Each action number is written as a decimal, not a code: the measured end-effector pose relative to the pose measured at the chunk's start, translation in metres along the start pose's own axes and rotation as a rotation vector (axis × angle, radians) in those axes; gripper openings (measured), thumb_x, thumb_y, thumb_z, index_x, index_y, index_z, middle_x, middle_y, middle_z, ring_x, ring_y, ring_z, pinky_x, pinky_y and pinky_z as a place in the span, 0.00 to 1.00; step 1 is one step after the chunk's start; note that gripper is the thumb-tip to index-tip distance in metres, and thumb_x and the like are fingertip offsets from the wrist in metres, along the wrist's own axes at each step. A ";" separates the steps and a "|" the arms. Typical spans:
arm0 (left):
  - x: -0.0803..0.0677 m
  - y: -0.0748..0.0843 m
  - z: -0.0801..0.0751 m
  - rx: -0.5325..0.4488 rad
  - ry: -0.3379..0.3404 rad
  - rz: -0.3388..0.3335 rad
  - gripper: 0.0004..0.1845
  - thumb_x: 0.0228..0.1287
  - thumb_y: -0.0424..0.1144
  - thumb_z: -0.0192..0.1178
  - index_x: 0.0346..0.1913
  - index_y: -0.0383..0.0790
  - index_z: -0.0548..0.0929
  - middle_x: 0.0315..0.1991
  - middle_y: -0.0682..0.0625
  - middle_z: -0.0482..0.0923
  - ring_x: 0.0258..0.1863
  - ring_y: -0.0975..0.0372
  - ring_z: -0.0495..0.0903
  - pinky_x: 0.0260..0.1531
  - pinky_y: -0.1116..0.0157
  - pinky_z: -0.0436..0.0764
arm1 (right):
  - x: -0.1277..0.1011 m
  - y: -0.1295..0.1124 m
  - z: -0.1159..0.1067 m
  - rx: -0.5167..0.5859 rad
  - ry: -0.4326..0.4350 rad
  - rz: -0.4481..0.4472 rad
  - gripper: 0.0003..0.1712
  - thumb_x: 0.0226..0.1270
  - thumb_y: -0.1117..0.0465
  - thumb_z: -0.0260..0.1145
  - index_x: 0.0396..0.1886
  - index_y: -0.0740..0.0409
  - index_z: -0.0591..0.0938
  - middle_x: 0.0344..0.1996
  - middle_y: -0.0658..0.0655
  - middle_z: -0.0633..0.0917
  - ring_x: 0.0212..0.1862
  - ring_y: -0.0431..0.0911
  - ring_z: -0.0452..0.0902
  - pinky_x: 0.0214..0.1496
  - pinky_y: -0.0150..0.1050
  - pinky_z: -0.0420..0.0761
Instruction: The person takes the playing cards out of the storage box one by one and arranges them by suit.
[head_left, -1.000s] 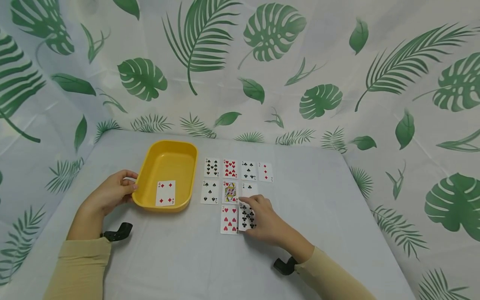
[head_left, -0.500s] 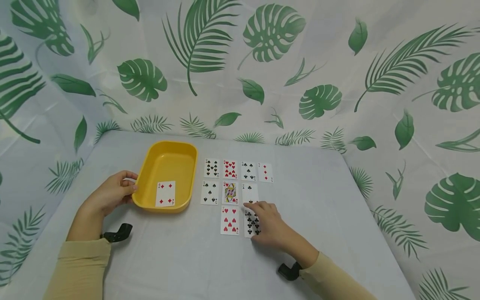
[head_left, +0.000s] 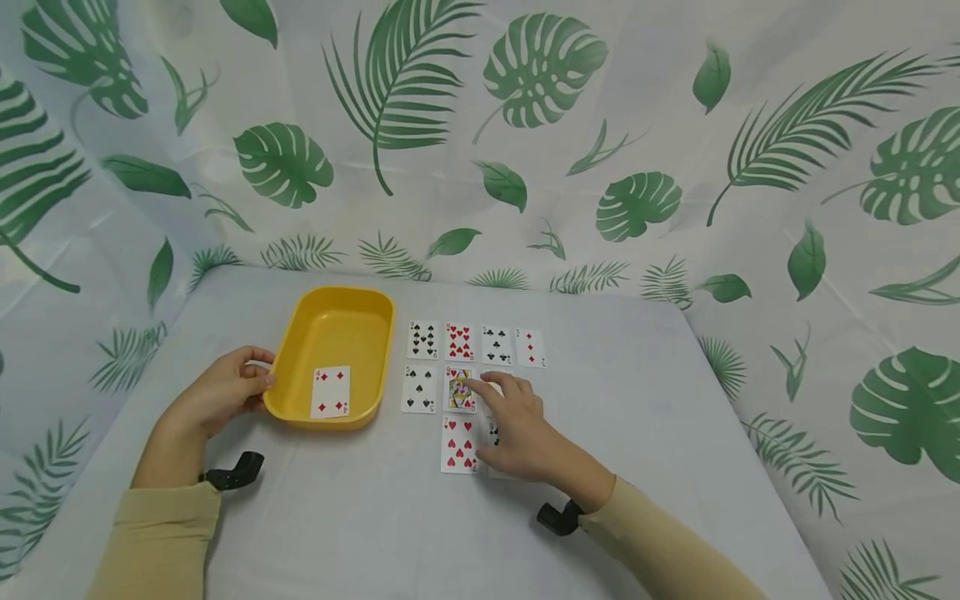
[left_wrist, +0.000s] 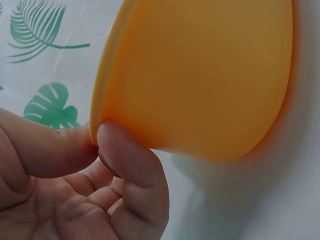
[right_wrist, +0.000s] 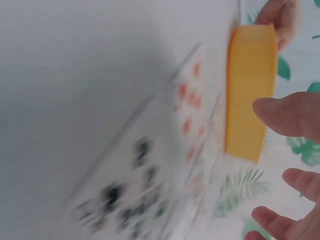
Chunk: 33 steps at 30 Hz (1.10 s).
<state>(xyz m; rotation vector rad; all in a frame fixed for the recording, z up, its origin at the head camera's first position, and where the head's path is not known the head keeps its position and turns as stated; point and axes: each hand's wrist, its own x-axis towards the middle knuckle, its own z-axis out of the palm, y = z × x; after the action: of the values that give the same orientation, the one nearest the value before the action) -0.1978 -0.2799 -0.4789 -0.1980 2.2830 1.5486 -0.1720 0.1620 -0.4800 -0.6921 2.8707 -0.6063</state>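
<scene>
Leaf-printed white sheeting [head_left: 675, 125] drapes the walls around a pale tabletop [head_left: 360, 517]; at left, the left hand [head_left: 225, 390] pinches the rim of a yellow tray [head_left: 330, 321] holding one diamond card [head_left: 331, 392]; rightward, the right hand [head_left: 517, 425], fingers loosely extended and gripping nothing, hovers over face-up playing cards [head_left: 459, 342], index fingertip at the queen [head_left: 459, 388].

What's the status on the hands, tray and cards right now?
Left hand grips yellow tray rim. Right hand open, forefinger over face card. Four of diamonds in tray. Nothing blocking.
</scene>
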 end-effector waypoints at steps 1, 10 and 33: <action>0.000 0.000 0.000 0.000 0.000 0.000 0.25 0.84 0.34 0.53 0.74 0.27 0.60 0.42 0.46 0.75 0.36 0.59 0.79 0.38 0.65 0.87 | 0.003 -0.005 -0.001 0.005 -0.003 -0.015 0.59 0.53 0.57 0.84 0.84 0.35 0.64 0.80 0.55 0.64 0.80 0.61 0.56 0.74 0.67 0.65; 0.003 0.000 -0.002 0.015 0.004 -0.012 0.26 0.84 0.34 0.53 0.75 0.28 0.60 0.43 0.46 0.74 0.37 0.59 0.79 0.40 0.64 0.87 | 0.041 -0.057 0.000 0.055 -0.033 -0.167 0.59 0.59 0.56 0.82 0.85 0.33 0.60 0.84 0.55 0.58 0.84 0.57 0.49 0.79 0.66 0.60; 0.004 -0.001 -0.003 -0.020 -0.012 -0.003 0.24 0.82 0.31 0.53 0.72 0.27 0.61 0.41 0.46 0.75 0.34 0.59 0.80 0.38 0.64 0.87 | 0.149 -0.142 0.048 -0.145 -0.138 -0.251 0.55 0.65 0.50 0.80 0.85 0.28 0.59 0.84 0.54 0.59 0.86 0.54 0.48 0.85 0.59 0.58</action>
<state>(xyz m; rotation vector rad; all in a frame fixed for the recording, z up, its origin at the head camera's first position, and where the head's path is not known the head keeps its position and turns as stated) -0.2021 -0.2822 -0.4806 -0.1974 2.2580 1.5678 -0.2353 -0.0392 -0.4694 -1.0826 2.7401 -0.3622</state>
